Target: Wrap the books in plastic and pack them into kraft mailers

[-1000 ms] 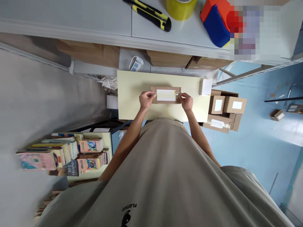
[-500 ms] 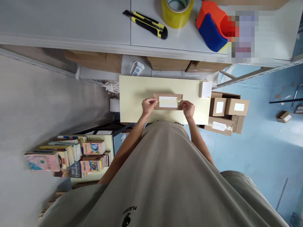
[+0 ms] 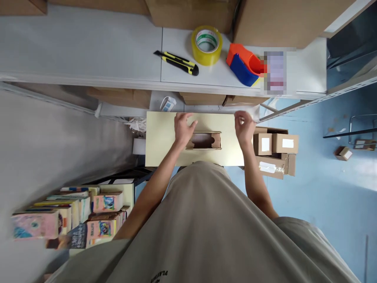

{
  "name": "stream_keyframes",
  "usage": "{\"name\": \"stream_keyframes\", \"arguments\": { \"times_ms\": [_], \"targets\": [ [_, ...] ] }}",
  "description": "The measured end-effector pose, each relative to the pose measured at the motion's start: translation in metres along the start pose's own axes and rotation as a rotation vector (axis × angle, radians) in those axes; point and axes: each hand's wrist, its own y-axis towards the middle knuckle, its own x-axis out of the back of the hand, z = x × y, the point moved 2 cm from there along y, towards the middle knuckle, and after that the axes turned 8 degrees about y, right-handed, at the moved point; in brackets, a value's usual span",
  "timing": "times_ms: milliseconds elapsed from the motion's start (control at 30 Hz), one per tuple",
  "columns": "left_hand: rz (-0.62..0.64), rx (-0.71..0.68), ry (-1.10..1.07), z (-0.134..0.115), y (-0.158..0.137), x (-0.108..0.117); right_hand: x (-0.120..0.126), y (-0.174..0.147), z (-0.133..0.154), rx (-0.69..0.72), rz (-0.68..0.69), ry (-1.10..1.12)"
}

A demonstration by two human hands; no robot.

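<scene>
A small brown cardboard box (image 3: 218, 140) lies on the pale yellow table (image 3: 160, 145) with its hollow inside showing and narrow flaps at the ends. My left hand (image 3: 183, 129) is at the box's left end, thumb and fingers apart and nothing visible in them; whether it touches the cardboard I cannot tell. My right hand (image 3: 245, 127) is held apart from the box, over the table's right end. Its fingers are loosely curled, with a gap between thumb and forefinger, and I see nothing in it. It covers part of the table corner.
On the shelf ahead lie a box cutter (image 3: 178, 63), a yellow tape roll (image 3: 207, 55) and a red-blue tape dispenser (image 3: 244, 65). Several cardboard boxes (image 3: 273, 167) are stacked right of the table. Books (image 3: 101, 204) stand at lower left. A white power strip (image 3: 169, 104) sits behind the table.
The box showed a closed, white-labelled face between both hands; now its open hollow side faces up. My hands have let go and moved apart, the right one farther. The view has shifted slightly.
</scene>
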Motion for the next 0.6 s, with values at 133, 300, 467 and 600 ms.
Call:
{"name": "stream_keyframes", "arguments": {
  "times_ms": [133, 300, 467, 600],
  "targets": [
    [-0.036, -0.257, -0.090, -0.085, 0.049, 0.011, 0.026, 0.090, 0.051, 0.264, -0.140, -0.154],
    [-0.058, -0.406, -0.132, -0.157, 0.069, 0.016, 0.004, 0.179, 0.055, 0.199, -0.016, -0.267],
    [-0.007, -0.356, -0.197, -0.155, 0.048, 0.007, -0.016, 0.184, 0.044, 0.152, 0.051, -0.263],
    [0.059, -0.194, -0.348, -0.119, 0.009, 0.003, -0.013, 0.108, 0.062, 0.073, 0.032, -0.236]
  ]
}}
